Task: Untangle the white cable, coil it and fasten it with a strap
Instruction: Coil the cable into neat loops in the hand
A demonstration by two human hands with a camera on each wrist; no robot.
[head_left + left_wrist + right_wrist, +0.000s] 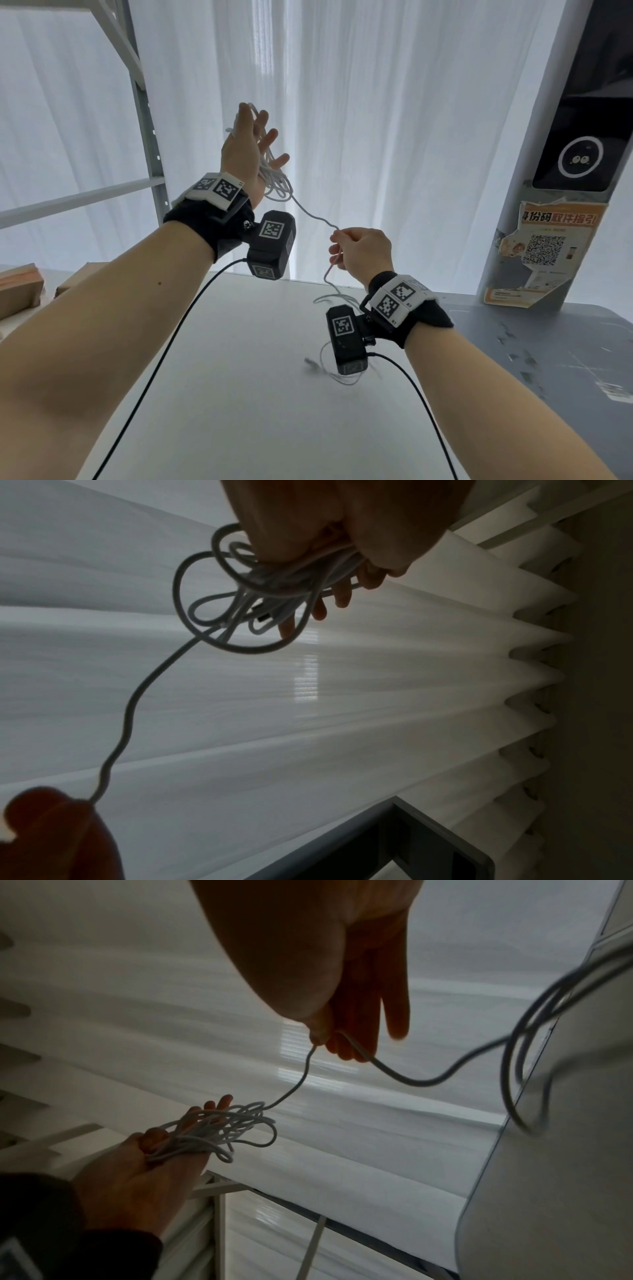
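An orange and white poster stuck on the grey pillar carries large Chinese characters along its torn top edge, of which "取件指引" reads clearly, above a black QR code; the small print lower down is too fine to read. Square black-and-white marker tags sit on both wrist bands and on the two black camera blocks below the wrists; small characters beside the tags on the right band are too small to make out.

The left hand is raised with its palm turned toward the white curtain, fingers spread and mostly straight. The white cable hangs as a loose tangle of loops across that palm and around the fingers, and the thumb presses part of the bundle against the palm in the right wrist view. A dark plug end shows inside the tangle in the left wrist view.

From the bundle a single strand runs down to the right hand, which pinches it between thumb and forefinger, the other fingers curled beside it. Past those fingertips the strand drops below the wrist and trails in slack loops onto the white table.
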